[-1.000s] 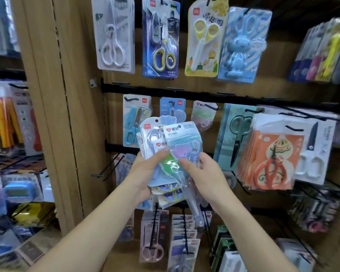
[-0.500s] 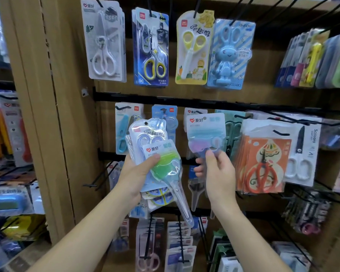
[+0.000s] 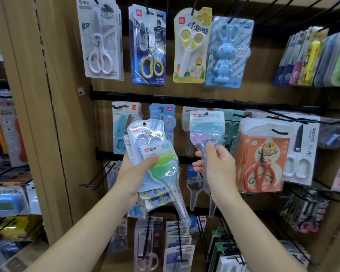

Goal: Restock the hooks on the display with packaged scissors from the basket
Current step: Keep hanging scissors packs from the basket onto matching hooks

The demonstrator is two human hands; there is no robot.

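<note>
My left hand (image 3: 137,171) grips a fanned stack of packaged scissors (image 3: 155,154); the front pack holds green-handled scissors, and a clear blister pack sits behind it. My right hand (image 3: 217,166) pinches a single pack of purple-handled scissors (image 3: 205,130) by its lower part and holds it upright in front of the middle row of the display. The pack's hang hole sits near a black hook in front of a matching pack (image 3: 185,114). The basket is out of view.
Full hooks of scissors hang above, including a Batman pack (image 3: 148,46) and a blue rabbit pack (image 3: 228,54). Orange packs (image 3: 263,163) crowd the right. A bare hook (image 3: 90,184) sticks out at lower left. A wooden post (image 3: 47,114) borders the display.
My right hand has pulled the purple-handled pack off the stack and raised it up and to the right, toward the middle row's hook. The left hand keeps the remaining stack.
</note>
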